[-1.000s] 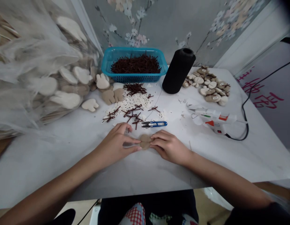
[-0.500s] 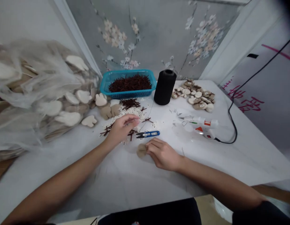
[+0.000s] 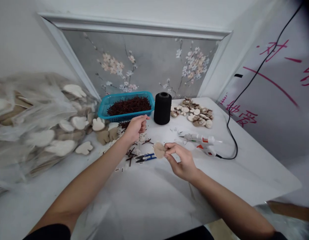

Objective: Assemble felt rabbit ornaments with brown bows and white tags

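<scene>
My right hand [image 3: 181, 160] pinches a small beige fabric piece [image 3: 159, 150] between thumb and fingers, raised over the blue-handled thread snips [image 3: 146, 158]. My left hand [image 3: 137, 128] is closed just in front of the blue basket, near the black thread cone [image 3: 162, 108]; whatever its fingertips hold is too small to make out. Below and around the left hand lie small white labels [image 3: 122, 166] and dark brown bows [image 3: 131, 154]. The blue basket [image 3: 124, 116] holds a heap of brown bows.
A clear plastic bag [image 3: 32, 133] of white and beige fabric shapes fills the left side. Finished-looking pieces with bows [image 3: 199, 116] are piled at the back right. A glue gun [image 3: 200, 138] with a black cord [image 3: 228, 128] lies at the right.
The camera view has tilted up. My left hand has moved away from me toward the basket and thread cone. My right hand has lifted the beige piece, now seen more face-on, over the snips.
</scene>
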Action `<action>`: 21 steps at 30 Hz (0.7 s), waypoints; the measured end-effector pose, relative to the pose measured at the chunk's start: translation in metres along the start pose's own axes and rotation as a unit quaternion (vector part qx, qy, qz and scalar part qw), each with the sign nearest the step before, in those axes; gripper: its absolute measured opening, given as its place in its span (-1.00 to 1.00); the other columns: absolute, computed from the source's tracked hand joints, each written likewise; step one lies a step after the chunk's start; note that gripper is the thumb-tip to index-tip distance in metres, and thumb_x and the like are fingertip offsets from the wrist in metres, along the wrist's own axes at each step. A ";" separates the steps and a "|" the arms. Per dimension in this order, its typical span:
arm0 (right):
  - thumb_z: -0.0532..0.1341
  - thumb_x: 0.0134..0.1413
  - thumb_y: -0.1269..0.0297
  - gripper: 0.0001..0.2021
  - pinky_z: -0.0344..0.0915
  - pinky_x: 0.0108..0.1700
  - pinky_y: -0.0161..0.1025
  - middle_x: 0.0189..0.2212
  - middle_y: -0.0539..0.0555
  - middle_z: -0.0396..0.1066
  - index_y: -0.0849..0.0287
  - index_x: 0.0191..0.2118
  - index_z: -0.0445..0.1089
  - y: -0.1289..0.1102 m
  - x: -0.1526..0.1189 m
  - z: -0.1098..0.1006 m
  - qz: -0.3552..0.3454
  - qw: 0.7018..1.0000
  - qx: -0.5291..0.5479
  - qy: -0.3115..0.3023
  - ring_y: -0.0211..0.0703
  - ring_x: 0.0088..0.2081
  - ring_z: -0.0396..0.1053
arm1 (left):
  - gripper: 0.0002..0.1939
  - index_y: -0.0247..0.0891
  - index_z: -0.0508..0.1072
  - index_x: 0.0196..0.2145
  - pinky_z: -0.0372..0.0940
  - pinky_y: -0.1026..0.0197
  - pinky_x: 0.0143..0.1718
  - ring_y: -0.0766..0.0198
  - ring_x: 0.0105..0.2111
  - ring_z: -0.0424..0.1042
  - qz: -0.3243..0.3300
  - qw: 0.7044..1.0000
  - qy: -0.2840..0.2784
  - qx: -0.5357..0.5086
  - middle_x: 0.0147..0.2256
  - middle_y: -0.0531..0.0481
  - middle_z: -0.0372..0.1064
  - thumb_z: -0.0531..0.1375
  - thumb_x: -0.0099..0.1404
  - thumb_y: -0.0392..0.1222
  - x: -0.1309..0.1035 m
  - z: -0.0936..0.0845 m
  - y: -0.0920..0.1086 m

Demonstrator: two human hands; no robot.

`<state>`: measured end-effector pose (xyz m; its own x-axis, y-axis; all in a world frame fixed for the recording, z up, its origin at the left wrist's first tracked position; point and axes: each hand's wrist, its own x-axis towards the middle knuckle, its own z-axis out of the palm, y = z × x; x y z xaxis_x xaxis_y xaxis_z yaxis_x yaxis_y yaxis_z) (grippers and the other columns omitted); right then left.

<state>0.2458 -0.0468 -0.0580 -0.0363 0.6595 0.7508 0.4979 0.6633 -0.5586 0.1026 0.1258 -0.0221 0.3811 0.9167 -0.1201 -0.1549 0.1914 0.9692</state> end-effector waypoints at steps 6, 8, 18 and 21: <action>0.10 0.14 0.51 -0.88 0.36 -0.24 -0.22 -0.31 0.12 0.39 0.13 -0.30 0.22 -0.005 -0.004 0.007 -0.016 0.999 0.020 -0.026 -0.19 -0.25 0.39 | -0.85 -0.30 0.35 -0.40 -0.22 0.40 -0.76 0.48 -0.78 -0.21 0.049 0.998 -0.019 -0.038 -0.71 0.27 -0.24 0.06 0.31 -0.23 0.004 0.006 0.060; 0.10 0.14 0.53 -0.86 0.36 -0.24 -0.23 -0.31 0.12 0.39 0.13 -0.30 0.22 -0.006 -0.004 0.008 -0.022 0.999 0.022 -0.030 -0.19 -0.25 0.39 | -0.86 -0.29 0.35 -0.38 -0.23 0.40 -0.76 0.48 -0.78 -0.23 0.066 0.996 -0.053 -0.035 -0.70 0.27 -0.25 0.08 0.29 -0.21 -0.006 0.011 0.068; 0.18 0.11 0.45 -0.93 0.40 -0.17 -0.17 -0.32 0.10 0.46 0.14 -0.33 0.33 -0.006 0.018 -0.015 0.015 0.997 -0.044 0.061 -0.12 -0.23 0.48 | -0.74 -0.24 0.40 -0.30 0.12 0.33 -0.54 0.33 -0.58 0.33 0.260 0.796 -0.038 0.546 -0.54 0.05 0.37 -0.06 0.36 -0.18 -0.109 -0.018 -0.007; 0.17 0.12 0.45 -0.93 0.40 -0.17 -0.17 -0.31 0.10 0.47 0.14 -0.33 0.34 -0.014 0.038 -0.015 0.012 0.997 -0.066 0.035 -0.11 -0.20 0.47 | -0.74 -0.25 0.42 -0.23 -0.04 0.31 -0.65 0.29 -0.72 0.26 0.305 0.664 -0.094 0.676 -0.70 0.08 0.29 -0.06 0.30 -0.31 -0.124 -0.016 -0.009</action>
<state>0.2502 -0.0362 -0.0166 0.0353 0.6444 0.7638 0.6073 0.5932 -0.5285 0.0421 0.0163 -0.0194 0.7496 0.5950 0.2898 0.5795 -0.8016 0.1468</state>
